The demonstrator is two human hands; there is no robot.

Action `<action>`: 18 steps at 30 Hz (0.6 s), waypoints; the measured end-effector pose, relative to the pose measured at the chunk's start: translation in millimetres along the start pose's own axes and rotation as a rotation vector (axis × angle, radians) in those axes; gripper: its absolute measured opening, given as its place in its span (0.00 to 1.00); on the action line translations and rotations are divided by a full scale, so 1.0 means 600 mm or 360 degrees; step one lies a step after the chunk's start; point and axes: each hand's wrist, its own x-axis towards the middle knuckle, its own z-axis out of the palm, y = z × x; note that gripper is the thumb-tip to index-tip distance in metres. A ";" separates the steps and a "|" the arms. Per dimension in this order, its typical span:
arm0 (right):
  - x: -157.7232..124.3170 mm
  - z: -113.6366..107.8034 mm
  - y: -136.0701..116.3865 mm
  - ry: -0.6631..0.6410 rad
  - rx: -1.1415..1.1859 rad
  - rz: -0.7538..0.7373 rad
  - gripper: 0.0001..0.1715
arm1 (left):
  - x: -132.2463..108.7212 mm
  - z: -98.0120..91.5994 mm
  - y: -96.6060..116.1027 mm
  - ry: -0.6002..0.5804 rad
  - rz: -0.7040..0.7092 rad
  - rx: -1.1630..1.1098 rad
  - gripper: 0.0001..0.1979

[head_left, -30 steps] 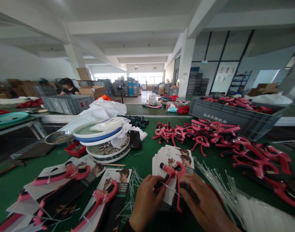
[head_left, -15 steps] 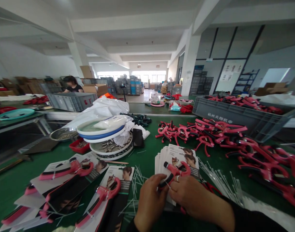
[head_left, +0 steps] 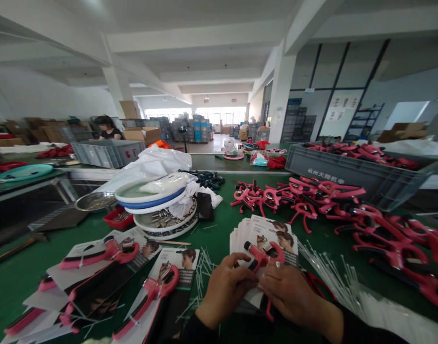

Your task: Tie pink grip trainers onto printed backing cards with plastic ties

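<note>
A pink and black hand grip strengthener lies on a printed backing card, on top of a stack of such cards. My left hand is closed around its dark handle, the fingertips pinched together. From the other side, my right hand, with a ring on one finger, is closed too. Its fingertips meet those of the left over the handle, and what they pinch is hidden. One pink handle end shows below the hands. White cable ties lie fanned beside my right forearm, near red-handled scissors or pliers.
Carded grip strengtheners lie to the left, with loose cable ties alongside. A pile of uncarded grips and a full grey crate stand at right. Stacked round trays hold metal parts. A person is at the back left.
My fingertips have drawn closer together over the handle, and the right hand has shifted slightly downward. The white strand seen between the fingers earlier is no longer visible.
</note>
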 end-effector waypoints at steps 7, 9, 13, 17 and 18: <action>0.015 -0.019 0.012 -0.0399 -0.0118 -0.0207 0.09 | 0.010 -0.039 0.017 -0.0285 -0.0010 0.0206 0.11; 0.019 -0.028 0.010 -0.0507 -0.0139 -0.0234 0.09 | 0.011 -0.044 0.021 -0.0301 -0.0022 0.0264 0.10; 0.026 -0.039 -0.003 -0.0590 -0.0142 -0.0179 0.09 | 0.011 -0.044 0.031 -0.0356 -0.0086 0.0390 0.11; 0.011 -0.042 -0.010 -0.0505 -0.0066 -0.0057 0.11 | 0.000 -0.039 0.039 -0.0404 -0.0029 0.0617 0.13; -0.001 -0.042 -0.007 -0.0439 -0.0018 0.0008 0.13 | -0.005 -0.037 0.038 -0.0393 0.0000 0.0640 0.14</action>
